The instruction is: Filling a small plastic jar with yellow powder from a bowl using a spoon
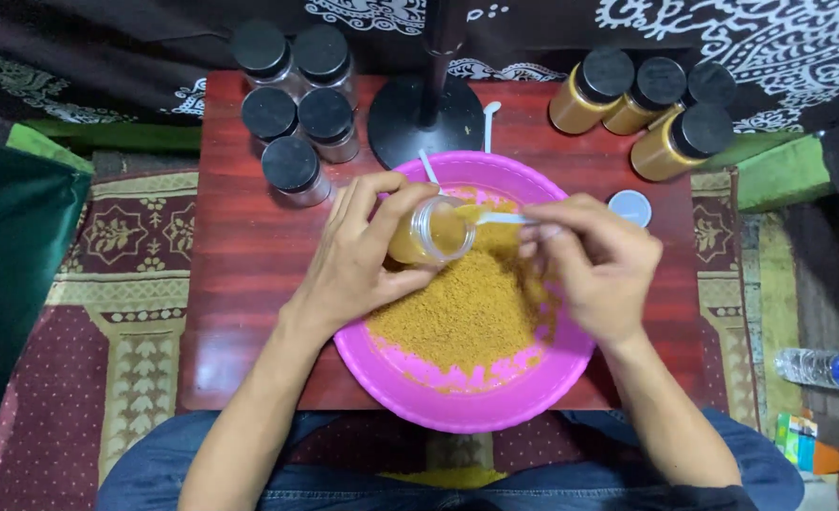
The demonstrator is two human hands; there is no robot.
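Observation:
My left hand (358, 255) holds a small clear jar (429, 230), tilted on its side over a pink bowl (457, 402), its mouth facing right and partly filled with orange-yellow powder. My right hand (594, 265) pinches a white plastic spoon (497, 219) whose tip is at the jar's mouth. The bowl holds a heap of the same orange-yellow powder (467, 308). A second white spoon (428, 167) leans at the bowl's far rim.
Several empty black-lidded jars (292, 99) stand at the back left of the small red table (249, 284). Several powder-filled black-lidded jars (661, 114) stand at the back right. A loose white lid (629, 207), a black stand base (424, 118), a water bottle (831, 369) lie around.

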